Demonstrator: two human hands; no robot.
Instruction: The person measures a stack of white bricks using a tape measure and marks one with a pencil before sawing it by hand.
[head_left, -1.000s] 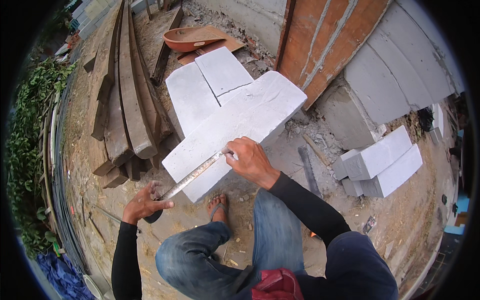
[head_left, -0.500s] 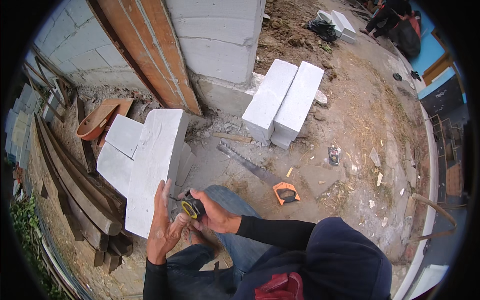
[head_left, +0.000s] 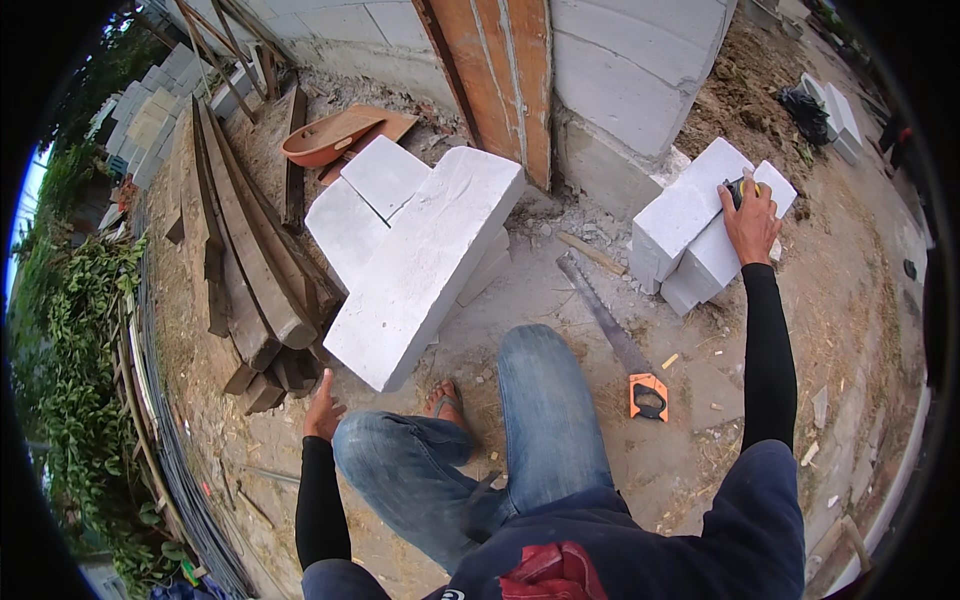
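Note:
On top of the pair of white blocks [head_left: 690, 205] at the right, my right hand [head_left: 753, 225] grips a black and yellow tape measure [head_left: 738, 192]; the fingers cover part of it. My left hand [head_left: 322, 410] holds nothing, its fingers apart, just below the near corner of a long white block [head_left: 430, 260]. That block lies slanted over other white blocks [head_left: 345, 230] in front of me. Between my knee and the right-hand pair, a handsaw [head_left: 648, 397] with an orange and black handle lies on the ground.
Stacked dark timber beams [head_left: 245, 270] lie at the left beside green plants [head_left: 95, 380]. An orange-brown pan [head_left: 330, 138] sits behind the blocks, near a wooden door panel [head_left: 500, 75] and a white block wall [head_left: 640, 70]. A wood strip [head_left: 592, 254] lies beyond the saw.
My hands have parted: the right has carried the tape measure out to the right-hand blocks, the left has let go and dropped beside the long block. The view has swung left.

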